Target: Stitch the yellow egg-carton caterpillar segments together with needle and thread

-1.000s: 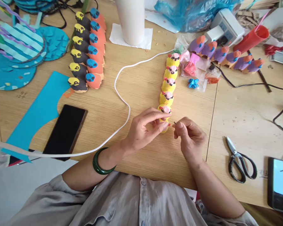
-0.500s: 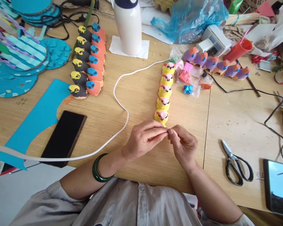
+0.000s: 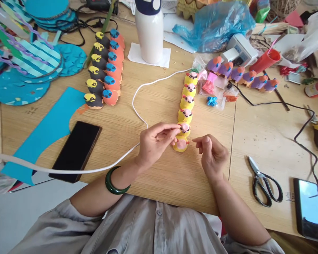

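A row of yellow clay-covered egg-carton cups (image 3: 187,103) with pink tops, red side bits and dark face marks runs away from me. Its nearest cup (image 3: 181,144) has a plain pink patch and red bits at the sides. My left hand (image 3: 155,143) is at the row's left side, thumb and forefinger pinched beside the second-nearest cup. Whatever is in that pinch is too small to make out. My right hand (image 3: 213,155) hovers just right of the nearest cup, apart from it, fingers curled closed; their contents are hidden.
Black-and-orange cup rows (image 3: 103,70), a white flask (image 3: 149,38) and purple cups (image 3: 242,74) stand farther back. Small clay packets (image 3: 208,86) lie beside the yellow row. A white cable (image 3: 134,102) crosses the table. Phones (image 3: 75,151) and scissors (image 3: 263,181) lie at either side.
My hands, fingertips together half a second ago, have parted. The left moved up beside the yellow row and the right drew slightly right, uncovering the nearest cup. The view shifted a little.
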Demonstrator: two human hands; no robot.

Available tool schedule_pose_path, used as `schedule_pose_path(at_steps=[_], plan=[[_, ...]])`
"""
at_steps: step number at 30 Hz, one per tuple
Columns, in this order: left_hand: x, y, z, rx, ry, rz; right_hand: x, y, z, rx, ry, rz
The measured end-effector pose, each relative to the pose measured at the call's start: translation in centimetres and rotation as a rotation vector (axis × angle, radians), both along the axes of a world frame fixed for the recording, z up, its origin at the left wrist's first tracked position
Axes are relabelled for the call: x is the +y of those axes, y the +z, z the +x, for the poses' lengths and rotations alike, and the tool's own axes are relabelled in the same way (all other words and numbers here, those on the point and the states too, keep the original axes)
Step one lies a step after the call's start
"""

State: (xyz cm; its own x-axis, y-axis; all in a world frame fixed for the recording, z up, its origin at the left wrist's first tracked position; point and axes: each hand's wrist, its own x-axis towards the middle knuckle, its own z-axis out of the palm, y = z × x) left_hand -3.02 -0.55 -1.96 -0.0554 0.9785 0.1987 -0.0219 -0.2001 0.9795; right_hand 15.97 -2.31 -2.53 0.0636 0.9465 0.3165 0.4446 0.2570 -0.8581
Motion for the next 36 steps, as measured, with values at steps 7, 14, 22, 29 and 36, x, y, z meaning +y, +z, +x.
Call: schedule_pose_path(at_steps=[7,14,22,29,36], plan=[[1.0,-0.3,-0.3,-0.176,0.025,-0.165,2.3,-2.0,0.8,0.229,-0.186,-0.225],[1.5,-0.8,-0.3,-0.185,-0.020,-0.203,3.6,-2.4,0.7,0.400,-0.202,-0.288],[3.0,-2.2,-0.8,-0.335,-0.027,-0.274,4.7,-2.7,1.4,0.447,-0.199,-0.277],[3.3,-2.5,-0.9,-0.232,-0.034,-0.317,4.9,-2.7,1.3,0.454,-0.220,-0.285],[3.2,-2.5,-0.8,-0.260,-0.068,-0.395,6.5,-2.3,3.6,0.114,-0.274,-0.246]])
